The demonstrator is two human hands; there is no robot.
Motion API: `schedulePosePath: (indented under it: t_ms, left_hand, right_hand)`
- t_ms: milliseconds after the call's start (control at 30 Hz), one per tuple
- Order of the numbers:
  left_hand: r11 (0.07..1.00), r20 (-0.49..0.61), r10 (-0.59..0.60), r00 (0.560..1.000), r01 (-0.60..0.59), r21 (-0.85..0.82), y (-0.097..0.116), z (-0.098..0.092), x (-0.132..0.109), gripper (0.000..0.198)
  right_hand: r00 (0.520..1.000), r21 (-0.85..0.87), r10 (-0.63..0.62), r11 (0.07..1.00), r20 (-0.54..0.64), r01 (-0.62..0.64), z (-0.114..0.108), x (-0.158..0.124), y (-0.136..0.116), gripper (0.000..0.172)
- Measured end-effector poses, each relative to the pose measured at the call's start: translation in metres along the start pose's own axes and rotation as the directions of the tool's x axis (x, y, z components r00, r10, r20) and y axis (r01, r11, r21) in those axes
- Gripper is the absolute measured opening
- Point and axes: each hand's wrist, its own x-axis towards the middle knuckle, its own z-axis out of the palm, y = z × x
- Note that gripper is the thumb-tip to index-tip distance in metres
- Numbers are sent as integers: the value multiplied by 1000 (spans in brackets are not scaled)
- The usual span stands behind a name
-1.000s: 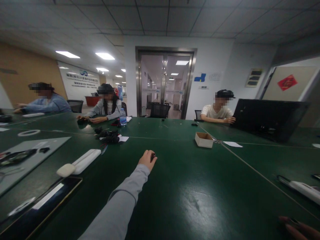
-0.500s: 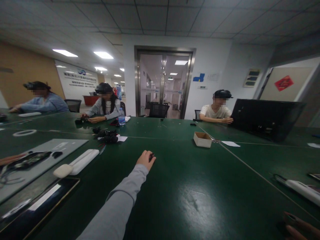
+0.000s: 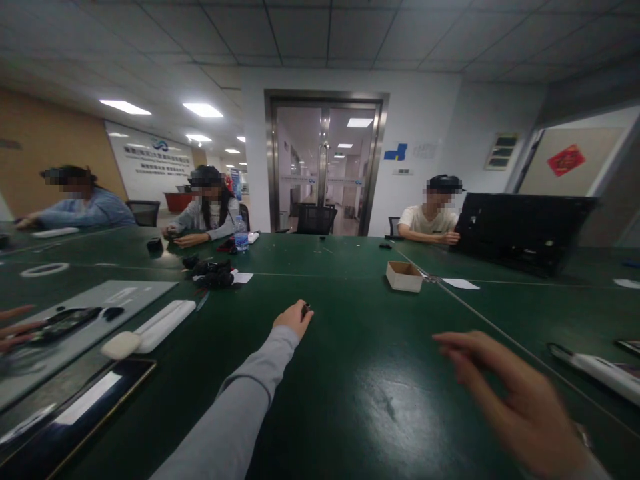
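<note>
Held dark object (image 3: 307, 308) — mostly hidden

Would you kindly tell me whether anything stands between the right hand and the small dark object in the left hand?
Nothing visible stands between the right hand and the small dark object: green tabletop spans the gap, though the left hand partly hides the object. The open box sits farther back.

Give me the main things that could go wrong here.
The small dark thing is mostly covered by the left hand; it could slip out onto the green table.

The right hand is at the near right, with a white bar to its right; a careless swing might knock that.

The left sleeve reaches across beside a black panel; an elbow drifting outward could bump it.
</note>
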Motion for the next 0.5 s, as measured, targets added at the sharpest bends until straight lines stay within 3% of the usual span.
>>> schedulePosePath:
  t_ms: [67, 133, 200, 267, 367, 500]
  left_hand:
    - [999, -28, -9, 1000, 7, -47, 1, 6, 5, 30]
    - [982, -73, -44, 996, 30, -187, 3, 14, 12, 25]
    - [911, -108, -108, 988, 55, -409, 4, 24, 19, 22]
    - [781, -120, -158, 980, 49, -623, 5, 33, 25, 21]
    - [617, -118, -175, 977, 16, -787, 5, 38, 31, 20]
    - [543, -81, -174, 981, 28, -839, 6, 34, 31, 18]
  right_hand:
    - [952, 153, -134, 984, 274, 94, 49, 28, -25, 22]
    - [898, 254, -132, 967, 420, 23, 102, 56, -30, 19]
    - [882, 302, 24, 935, 470, -186, 153, 81, -19, 21]
    - [873, 369, 221, 841, 435, -396, 195, 102, -5, 21]
    - [872, 563, 305, 672, 382, -482, 233, 125, 4, 15]
    - [848, 718, 307, 451, 433, -530, 252, 139, -4, 10]
